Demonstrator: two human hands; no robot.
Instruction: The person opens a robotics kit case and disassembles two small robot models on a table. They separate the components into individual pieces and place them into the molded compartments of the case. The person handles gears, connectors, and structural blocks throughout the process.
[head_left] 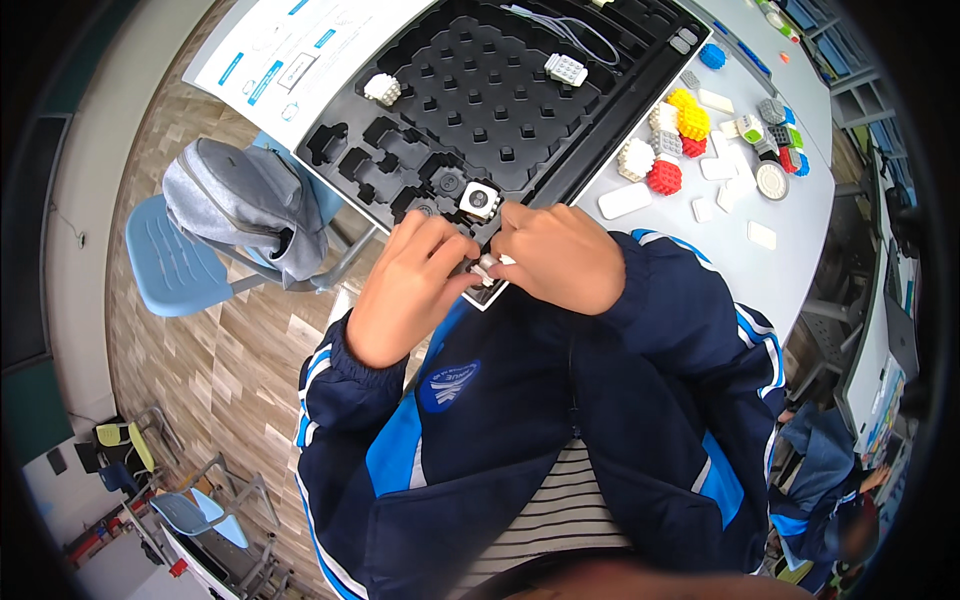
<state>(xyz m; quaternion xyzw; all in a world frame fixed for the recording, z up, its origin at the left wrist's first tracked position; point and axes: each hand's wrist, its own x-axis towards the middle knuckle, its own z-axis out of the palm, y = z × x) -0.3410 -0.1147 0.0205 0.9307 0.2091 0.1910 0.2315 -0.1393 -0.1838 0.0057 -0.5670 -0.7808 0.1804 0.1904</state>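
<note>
My left hand (408, 280) and my right hand (565, 256) meet over the near corner of a black moulded tray (395, 205). Fingers of both hands pinch a small white and grey piece (485, 269); its exact kind is mostly covered by the fingertips. Just beyond them, a white cube with a round dark disc on its face (479, 200) sits in the tray. Farther off in the same tray are a knobbly white block (382, 89), a light grey studded block (566, 70) and a thin pale cable (565, 30).
On the table (800, 235) to the right lie yellow blocks (688, 115), a red block (664, 178), white plates (625, 201) and a round ring-shaped part (771, 180). A printed sheet (270, 70) borders the tray. A grey backpack (245, 205) rests on a blue chair (175, 262). Another person (825, 460) sits at lower right.
</note>
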